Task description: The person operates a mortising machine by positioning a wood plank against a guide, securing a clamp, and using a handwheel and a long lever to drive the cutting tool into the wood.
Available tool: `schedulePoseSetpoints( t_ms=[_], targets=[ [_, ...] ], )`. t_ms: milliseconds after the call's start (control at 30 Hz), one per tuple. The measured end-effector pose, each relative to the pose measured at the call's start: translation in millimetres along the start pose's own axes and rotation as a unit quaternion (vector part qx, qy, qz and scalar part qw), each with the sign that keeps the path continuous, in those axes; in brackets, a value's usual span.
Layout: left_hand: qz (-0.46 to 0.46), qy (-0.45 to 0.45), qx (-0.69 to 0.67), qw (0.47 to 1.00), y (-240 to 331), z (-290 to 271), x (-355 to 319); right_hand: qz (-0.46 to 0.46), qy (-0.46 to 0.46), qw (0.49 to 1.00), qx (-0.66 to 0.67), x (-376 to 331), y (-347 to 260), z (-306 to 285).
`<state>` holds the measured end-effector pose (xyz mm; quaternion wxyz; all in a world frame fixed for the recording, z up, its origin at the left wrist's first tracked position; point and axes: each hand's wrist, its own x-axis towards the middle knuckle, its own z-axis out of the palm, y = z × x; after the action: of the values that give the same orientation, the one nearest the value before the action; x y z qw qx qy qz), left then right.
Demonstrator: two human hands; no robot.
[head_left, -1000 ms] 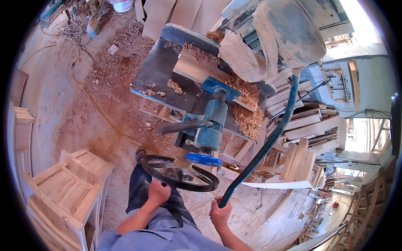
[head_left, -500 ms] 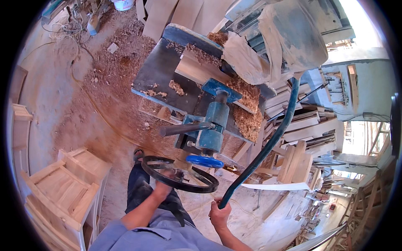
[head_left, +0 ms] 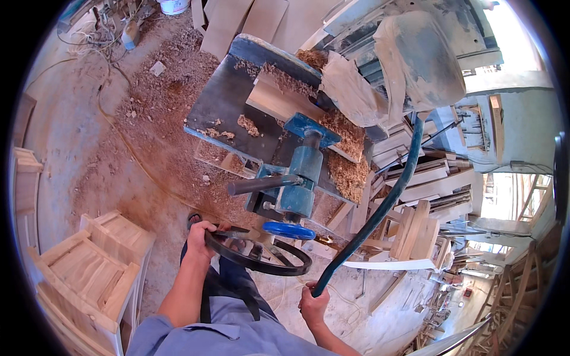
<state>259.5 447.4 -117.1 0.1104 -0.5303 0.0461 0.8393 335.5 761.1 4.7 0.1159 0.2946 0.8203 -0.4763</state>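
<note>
My left hand (head_left: 199, 237) has moved up the black handwheel (head_left: 258, 256) rim, fingers wrapped around it; my right hand (head_left: 313, 304) stays clamped on the teal hose (head_left: 380, 207).

Dark machine table (head_left: 228, 104), dusty, carrying pale wooden board (head_left: 279, 101) and heaps of sawdust (head_left: 350, 172). Concrete floor (head_left: 71, 136) below, strewn with shavings (head_left: 154, 101), cable (head_left: 127, 148), white bucket (head_left: 174, 6).
</note>
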Motion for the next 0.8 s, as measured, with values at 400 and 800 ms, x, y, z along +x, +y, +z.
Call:
schedulePoseSetpoints(
  t_ms=[400, 800],
  targets=[
    [0.175, -0.094, 0.406, 0.892, -145.3, -104.7, 15.6, 0.009, 0.005, 1.0, -0.024, 0.1, -2.5, -8.5],
    [0.325, -0.062, 0.536, 0.776, -145.3, -27.9, -28.9, 0.022, 0.012, 1.0, -0.017, 2.4, -0.6, -7.0]
  ],
)
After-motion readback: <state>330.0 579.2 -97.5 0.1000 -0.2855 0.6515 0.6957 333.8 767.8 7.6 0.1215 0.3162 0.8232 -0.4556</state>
